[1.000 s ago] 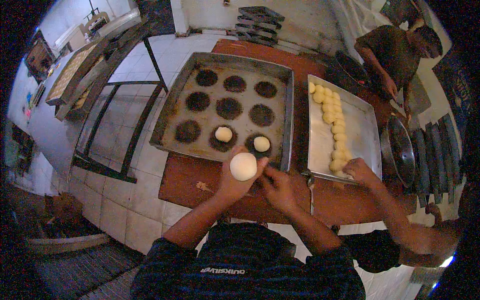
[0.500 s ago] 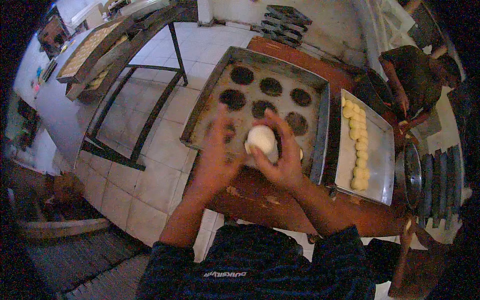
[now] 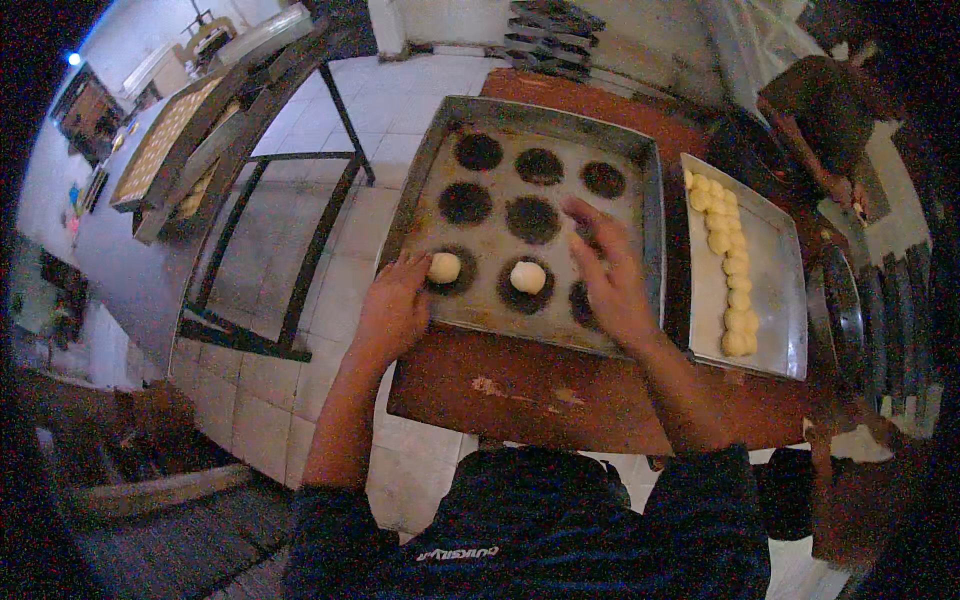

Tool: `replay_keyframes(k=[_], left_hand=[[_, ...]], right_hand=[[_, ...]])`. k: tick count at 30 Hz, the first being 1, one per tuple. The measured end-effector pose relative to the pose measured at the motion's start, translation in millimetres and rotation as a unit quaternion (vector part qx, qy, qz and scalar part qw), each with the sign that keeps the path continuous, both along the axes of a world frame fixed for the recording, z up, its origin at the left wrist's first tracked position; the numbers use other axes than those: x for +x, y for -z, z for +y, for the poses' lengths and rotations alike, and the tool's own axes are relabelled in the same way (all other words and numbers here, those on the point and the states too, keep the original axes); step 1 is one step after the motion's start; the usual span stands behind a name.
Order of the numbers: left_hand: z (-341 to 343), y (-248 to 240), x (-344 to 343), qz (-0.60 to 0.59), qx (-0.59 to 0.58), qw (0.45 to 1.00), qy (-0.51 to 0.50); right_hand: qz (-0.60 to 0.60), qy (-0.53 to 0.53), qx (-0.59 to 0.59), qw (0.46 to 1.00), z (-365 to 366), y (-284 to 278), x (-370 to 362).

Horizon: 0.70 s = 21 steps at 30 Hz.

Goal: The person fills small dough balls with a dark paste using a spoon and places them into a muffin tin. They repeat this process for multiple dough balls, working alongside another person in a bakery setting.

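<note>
A large metal baking tray (image 3: pixel 580 143) lies before me, its base marked with several dark round patches. Two pale dough balls rest in it: the left dough ball (image 3: pixel 445 267) sits on one dark patch at the near left, and the middle dough ball (image 3: pixel 528 278) on the patch beside it. My left hand (image 3: pixel 393 305) is at the tray's near left corner, fingers stretched out with their tips right beside the left ball; contact is unclear. Over the tray's right side, my right hand (image 3: pixel 612 275) holds nothing, its thumb and fingers apart, slightly blurred.
Right of the baking tray, a shallower tray (image 3: pixel 770 290) holds a row of yellowish dough pieces (image 3: pixel 738 285). Both stand on a reddish-brown wooden table (image 3: pixel 520 390). Another person (image 3: pixel 825 120) works at the far right. A dark metal frame (image 3: pixel 300 250) stands on the tiled floor at left.
My right hand has let go of a dough ball, and a ball now lies in the tray's near middle. The hands have moved apart, the left one going leftward to the tray's edge.
</note>
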<state>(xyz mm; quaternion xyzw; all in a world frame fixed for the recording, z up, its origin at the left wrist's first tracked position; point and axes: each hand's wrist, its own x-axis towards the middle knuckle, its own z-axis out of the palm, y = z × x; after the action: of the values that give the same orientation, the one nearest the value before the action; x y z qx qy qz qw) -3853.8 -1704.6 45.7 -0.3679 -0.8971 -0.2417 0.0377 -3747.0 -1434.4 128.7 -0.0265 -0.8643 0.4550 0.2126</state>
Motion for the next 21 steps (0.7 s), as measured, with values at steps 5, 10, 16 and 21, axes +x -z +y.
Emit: replay_keyframes(k=[5, 10, 16, 21], left_hand=[[39.3, 26.8, -20.6, -0.078, -0.234, 0.969, 0.027], [39.8, 40.3, -30.2, -0.059, -0.28, 0.956, 0.068], [54.4, 6.3, -11.3, -0.004, -0.155, 0.988, -0.012], [148.8, -42.7, 35.8, 0.088, 0.094, 0.988, 0.081]], right_hand=[[-0.151, 0.029, 0.072, 0.985, 45.2, -5.6, 125.8], [-0.298, 0.137, 0.251, 0.911, 87.5, 65.4, 240.3], [-0.15, 0.284, 0.362, 0.875, 106.2, 119.5, 256.4], [-0.402, 0.214, 0.024, 0.89, 123.6, 102.8, 248.3]])
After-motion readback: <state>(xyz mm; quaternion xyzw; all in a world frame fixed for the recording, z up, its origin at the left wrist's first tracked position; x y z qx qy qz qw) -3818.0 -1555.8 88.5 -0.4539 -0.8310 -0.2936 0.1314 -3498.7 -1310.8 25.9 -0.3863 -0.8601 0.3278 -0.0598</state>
